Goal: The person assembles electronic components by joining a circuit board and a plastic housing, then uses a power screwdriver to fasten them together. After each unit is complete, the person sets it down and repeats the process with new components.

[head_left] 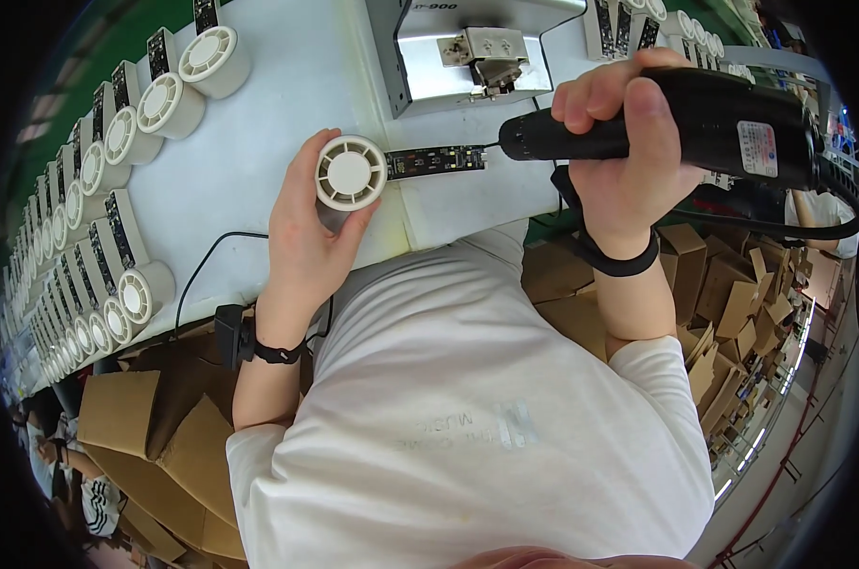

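My left hand [308,218] is wrapped round a white round fan-like unit [350,174], its ribbed grille facing up. From that unit a narrow black circuit board [437,161] sticks out to the right, over the white tabletop. My right hand [629,142] grips a black electric screwdriver [581,135] held level, with its bit pointing left. The bit's thin tip is at the right end of the board; whether it touches a screw is too small to tell. A cord [780,228] runs from the screwdriver's back end.
Rows of similar white units with boards [126,137] line the table's left side, and more [629,24] stand at the far right. A silver metal machine [486,57] stands beyond my hands. Cardboard boxes [126,408] lie below the table's edge. A thin black cable [197,270] crosses the tabletop.
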`<state>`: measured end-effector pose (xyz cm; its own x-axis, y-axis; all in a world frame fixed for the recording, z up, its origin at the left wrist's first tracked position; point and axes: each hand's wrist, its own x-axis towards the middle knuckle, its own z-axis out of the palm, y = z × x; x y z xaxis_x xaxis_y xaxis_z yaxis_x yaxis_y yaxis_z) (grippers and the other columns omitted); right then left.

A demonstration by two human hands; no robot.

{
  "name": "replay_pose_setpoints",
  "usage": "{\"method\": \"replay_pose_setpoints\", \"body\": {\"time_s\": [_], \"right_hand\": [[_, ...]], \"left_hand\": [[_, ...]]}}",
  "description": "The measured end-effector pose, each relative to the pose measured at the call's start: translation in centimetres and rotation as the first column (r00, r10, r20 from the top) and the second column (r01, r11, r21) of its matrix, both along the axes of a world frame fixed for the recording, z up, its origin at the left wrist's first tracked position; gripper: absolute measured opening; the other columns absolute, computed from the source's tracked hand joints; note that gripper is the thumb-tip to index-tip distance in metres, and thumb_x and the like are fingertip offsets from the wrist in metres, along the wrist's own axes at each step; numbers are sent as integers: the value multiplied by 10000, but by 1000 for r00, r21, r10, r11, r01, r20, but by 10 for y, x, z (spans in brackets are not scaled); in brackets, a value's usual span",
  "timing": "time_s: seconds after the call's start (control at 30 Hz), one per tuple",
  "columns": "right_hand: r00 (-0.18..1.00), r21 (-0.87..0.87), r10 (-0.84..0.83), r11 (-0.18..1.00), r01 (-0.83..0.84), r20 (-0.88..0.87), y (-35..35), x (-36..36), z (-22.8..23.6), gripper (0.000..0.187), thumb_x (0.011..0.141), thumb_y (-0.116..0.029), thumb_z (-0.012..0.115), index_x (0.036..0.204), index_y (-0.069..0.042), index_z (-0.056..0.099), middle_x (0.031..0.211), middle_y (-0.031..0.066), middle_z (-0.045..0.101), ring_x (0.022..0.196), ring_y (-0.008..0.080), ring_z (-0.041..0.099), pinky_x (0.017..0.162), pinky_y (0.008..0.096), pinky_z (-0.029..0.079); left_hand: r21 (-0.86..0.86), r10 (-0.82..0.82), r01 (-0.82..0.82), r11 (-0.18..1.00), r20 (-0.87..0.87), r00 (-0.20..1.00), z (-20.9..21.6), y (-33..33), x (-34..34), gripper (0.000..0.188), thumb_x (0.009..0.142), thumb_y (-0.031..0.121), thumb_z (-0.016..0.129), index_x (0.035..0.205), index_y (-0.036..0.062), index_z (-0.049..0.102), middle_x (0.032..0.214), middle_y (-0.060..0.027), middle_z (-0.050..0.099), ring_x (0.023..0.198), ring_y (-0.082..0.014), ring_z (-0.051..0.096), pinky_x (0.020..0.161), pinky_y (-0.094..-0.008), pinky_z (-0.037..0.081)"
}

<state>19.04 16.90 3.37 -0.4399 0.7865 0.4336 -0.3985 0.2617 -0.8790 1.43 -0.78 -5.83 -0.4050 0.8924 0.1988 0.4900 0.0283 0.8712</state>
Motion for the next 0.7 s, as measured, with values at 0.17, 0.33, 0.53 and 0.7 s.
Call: {"method": "replay_pose_setpoints", "body": {"time_s": [0.17, 0.33, 0.53, 0.7], "right_hand": [[1000, -36, -23, 999, 23, 1, 0, 0, -1, 208, 923, -116, 560, 1108, -29, 520, 743, 82, 550, 618, 199, 522, 625, 408, 479], [1000, -11, 12, 1000, -12, -16, 0, -2, -8, 176, 921, -90, 557, 1082, -33, 517, 732, 87, 553, 611, 196, 525, 614, 403, 481], [999, 54, 39, 998, -39, 5, 4, -6, -15, 151, 918, -71, 556, 1057, -36, 508, 722, 94, 559, 596, 187, 523, 593, 393, 482], [998, 79, 51, 995, -53, 24, 5, -6, -17, 152, 917, -64, 554, 1057, -31, 507, 719, 100, 565, 585, 182, 519, 580, 383, 480]], "left_hand": [[9, 3, -3, 1000, 18, 1000, -1, 1, 1, 669, 774, 20, 757, 1361, -1, 437, 1299, -176, 559, 1115, -335, 607, 921, -371, 501], [-42, -16, 18, 999, 46, 999, 0, -2, 0, 694, 798, 0, 735, 1400, -10, 389, 1346, -171, 540, 1182, -278, 579, 980, -355, 475], [-73, -26, 30, 997, 58, 998, 2, -2, -1, 704, 812, -12, 722, 1419, -15, 365, 1370, -168, 530, 1217, -250, 564, 1013, -345, 459], [-60, -24, 27, 998, 55, 998, 2, 0, 0, 700, 813, -5, 725, 1416, -16, 371, 1367, -170, 533, 1216, -253, 566, 1012, -345, 458]]}}
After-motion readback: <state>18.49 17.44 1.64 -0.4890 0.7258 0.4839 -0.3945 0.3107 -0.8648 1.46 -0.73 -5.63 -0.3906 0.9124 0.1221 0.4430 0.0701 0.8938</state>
